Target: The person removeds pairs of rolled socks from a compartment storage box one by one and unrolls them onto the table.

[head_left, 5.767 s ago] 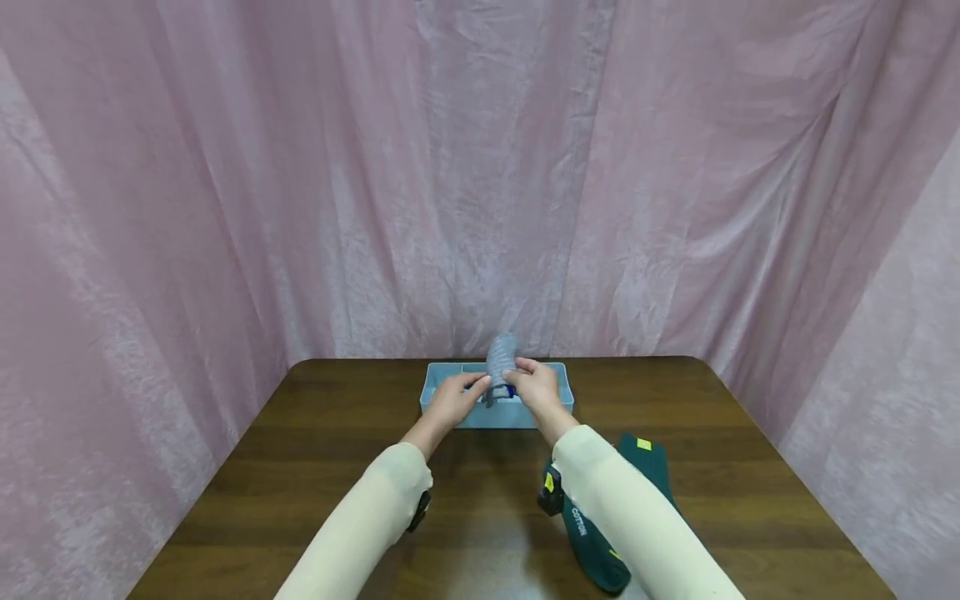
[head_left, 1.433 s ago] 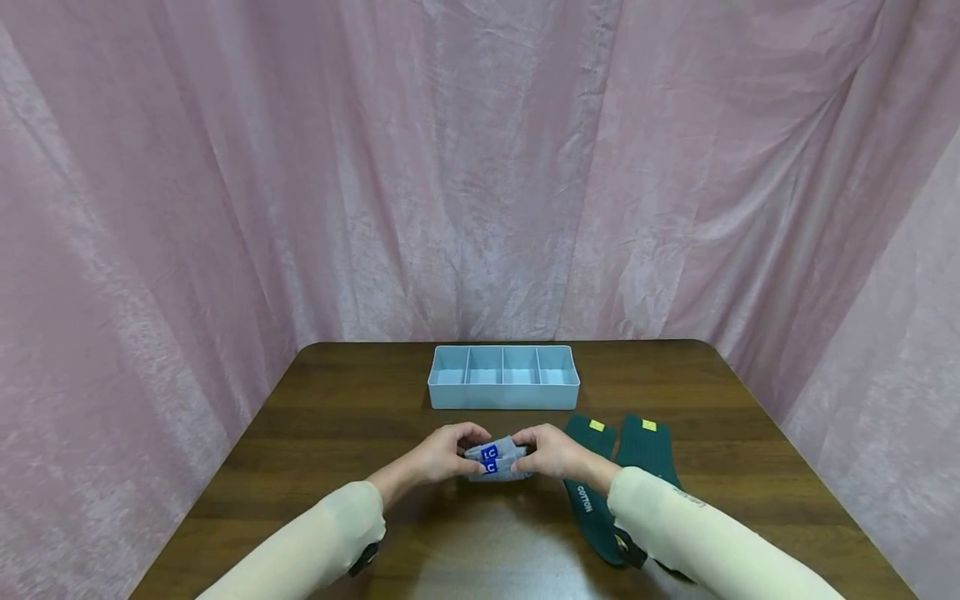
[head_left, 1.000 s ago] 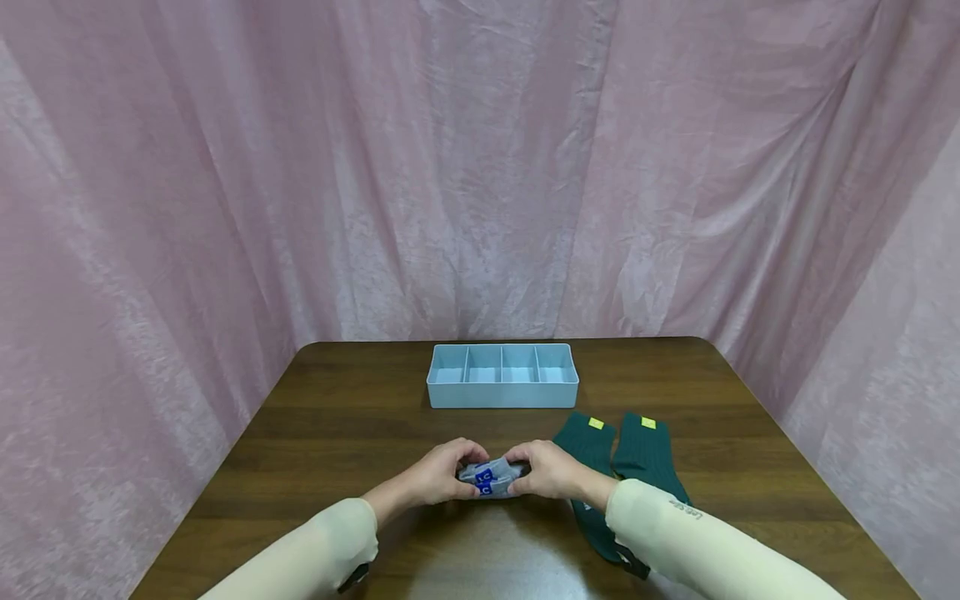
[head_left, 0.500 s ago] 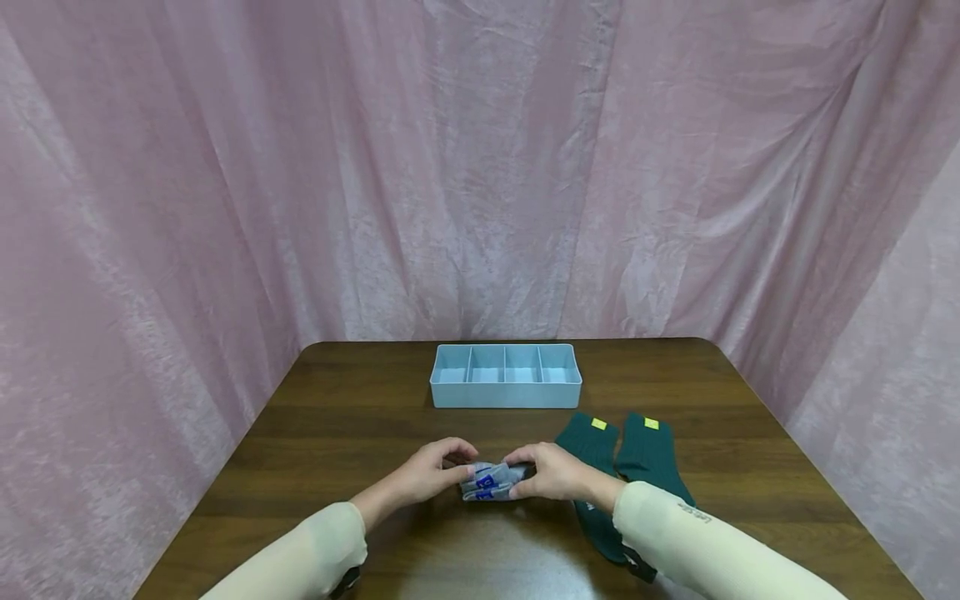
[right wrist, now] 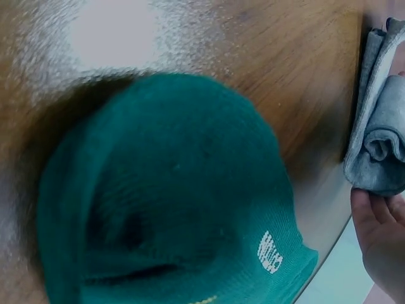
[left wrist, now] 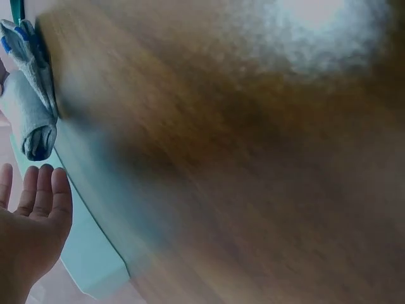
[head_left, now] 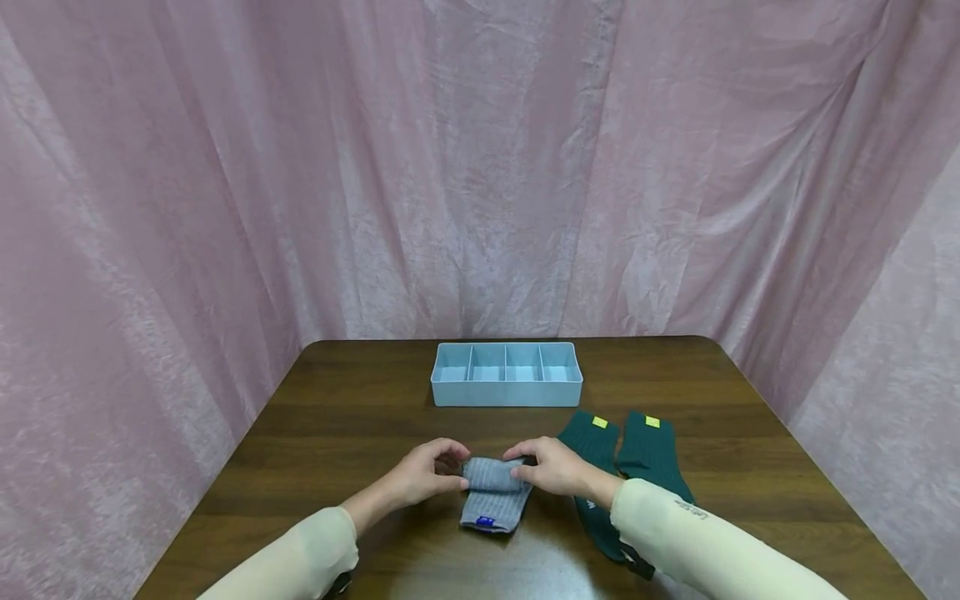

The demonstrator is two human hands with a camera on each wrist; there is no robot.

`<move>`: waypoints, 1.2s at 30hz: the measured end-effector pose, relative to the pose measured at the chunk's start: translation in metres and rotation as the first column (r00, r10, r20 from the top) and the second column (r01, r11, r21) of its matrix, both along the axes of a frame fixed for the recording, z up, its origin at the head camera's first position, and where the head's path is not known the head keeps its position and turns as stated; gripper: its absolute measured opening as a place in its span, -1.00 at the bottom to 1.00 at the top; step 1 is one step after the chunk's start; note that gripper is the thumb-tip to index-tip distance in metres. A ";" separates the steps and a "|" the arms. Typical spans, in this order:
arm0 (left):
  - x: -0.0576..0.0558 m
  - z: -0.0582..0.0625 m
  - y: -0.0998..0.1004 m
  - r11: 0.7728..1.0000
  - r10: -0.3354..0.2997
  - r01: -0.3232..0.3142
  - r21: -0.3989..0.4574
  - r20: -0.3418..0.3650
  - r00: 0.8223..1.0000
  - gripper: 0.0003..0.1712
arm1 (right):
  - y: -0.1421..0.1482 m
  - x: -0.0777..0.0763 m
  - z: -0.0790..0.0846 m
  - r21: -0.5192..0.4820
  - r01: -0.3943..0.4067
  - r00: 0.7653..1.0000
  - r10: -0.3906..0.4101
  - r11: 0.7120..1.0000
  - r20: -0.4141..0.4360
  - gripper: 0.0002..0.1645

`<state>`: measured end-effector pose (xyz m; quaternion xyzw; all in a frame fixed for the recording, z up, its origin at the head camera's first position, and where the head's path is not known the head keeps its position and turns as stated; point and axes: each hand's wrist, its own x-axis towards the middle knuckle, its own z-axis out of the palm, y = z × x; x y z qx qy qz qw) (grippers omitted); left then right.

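A pair of grey ribbed socks [head_left: 495, 502] lies on the table, rolled up at the far part. Its flat end, with a blue label, points toward the person. My right hand [head_left: 553, 467] pinches the right end of the roll between thumb and fingers. At the left end, my left hand [head_left: 423, 475] hovers with fingers loosely bent. In the left wrist view the left hand [left wrist: 38, 221] shows spread fingers, apart from the rolled sock [left wrist: 28, 107]. The right wrist view shows the spiral end of the grey roll [right wrist: 383, 145], with right-hand fingertips [right wrist: 362, 206] touching it.
A pale blue box [head_left: 507, 395] with several compartments stands behind the hands. Two dark green socks [head_left: 652, 458] with yellow labels lie to the right, partly beneath the right forearm. A pink curtain [head_left: 480, 167] hangs behind the wooden table [head_left: 337, 433].
The grey socks came from above the box down to the table. Their folded bundle has loosened, a flat end now lying toward the person. My left hand has let go and drawn slightly left.
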<state>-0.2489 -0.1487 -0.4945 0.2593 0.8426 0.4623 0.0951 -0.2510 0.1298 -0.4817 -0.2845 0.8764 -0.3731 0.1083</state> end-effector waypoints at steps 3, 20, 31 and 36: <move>0.003 0.001 -0.002 1.000 0.019 -0.019 0.018 -0.007 1.000 -0.56 | -0.002 0.000 0.001 -0.009 0.032 0.999 -0.032 0.999 0.015 -0.67; 0.025 -0.011 0.002 0.999 -0.011 0.011 0.034 -0.007 1.000 -0.64 | -0.006 -0.001 -0.003 -0.059 0.156 0.987 -0.154 0.986 0.039 -0.72; 0.031 -0.020 0.009 0.990 -0.035 0.008 -0.143 -0.187 0.982 -0.66 | -0.008 -0.005 -0.006 -0.056 0.228 0.974 -0.228 0.972 0.004 -0.74; 0.031 -0.024 0.009 0.980 -0.073 0.023 -0.200 -0.248 0.966 -0.63 | -0.008 -0.004 -0.006 -0.083 0.227 0.972 -0.231 0.970 -0.044 -0.73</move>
